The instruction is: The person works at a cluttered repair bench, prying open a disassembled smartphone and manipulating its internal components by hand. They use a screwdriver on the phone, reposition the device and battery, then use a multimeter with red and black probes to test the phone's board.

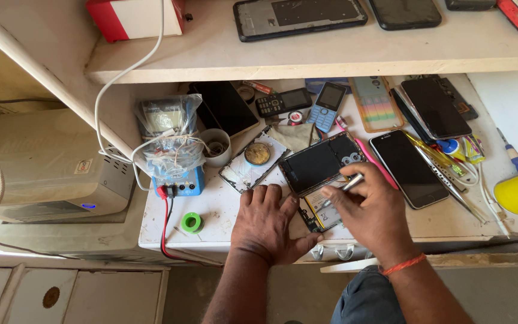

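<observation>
Green tape roll (pixel 192 222) near desk's (pixel 223 210) front edge, left hand (pixel 268 225) flat, fingers spread, steadying opened phone (pixel 322 174) at front centre, right hand (pixel 372 211) gripping metal tweezers (pixel 349 184) over it, black smartphone (pixel 408 168) just right.

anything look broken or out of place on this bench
The opened phone under the right hand lies with its back off and insides bare; a loose phone frame beside it holds a round tin.
</observation>
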